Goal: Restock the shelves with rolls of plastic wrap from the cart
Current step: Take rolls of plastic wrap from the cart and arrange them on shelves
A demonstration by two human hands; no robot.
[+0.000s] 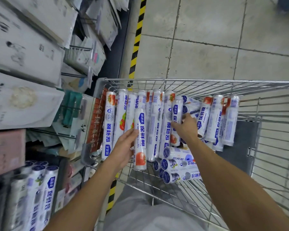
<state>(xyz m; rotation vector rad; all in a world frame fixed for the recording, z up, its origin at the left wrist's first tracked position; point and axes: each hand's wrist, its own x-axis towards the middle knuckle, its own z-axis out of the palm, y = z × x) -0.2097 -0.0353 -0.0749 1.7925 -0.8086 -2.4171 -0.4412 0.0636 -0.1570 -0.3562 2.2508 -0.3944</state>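
Left hand (123, 147) gripping tomato roll (140, 124), right hand (186, 126) clasping second roll (177, 108), wire cart (190, 80), tiled floor (207, 39), yellow-black tape (138, 35)

My left hand (123, 147) gripped the near roll (140, 124), and its fingertips were hidden from me behind that roll. My right hand (188, 128) pinched the far roll (177, 109) and covered its lower end. The cart (207, 80) ran off the right edge. The shelves (23, 64) were smeared with blur and their box print was unreadable. The shelf rolls (40, 189) were cut by the bottom edge.
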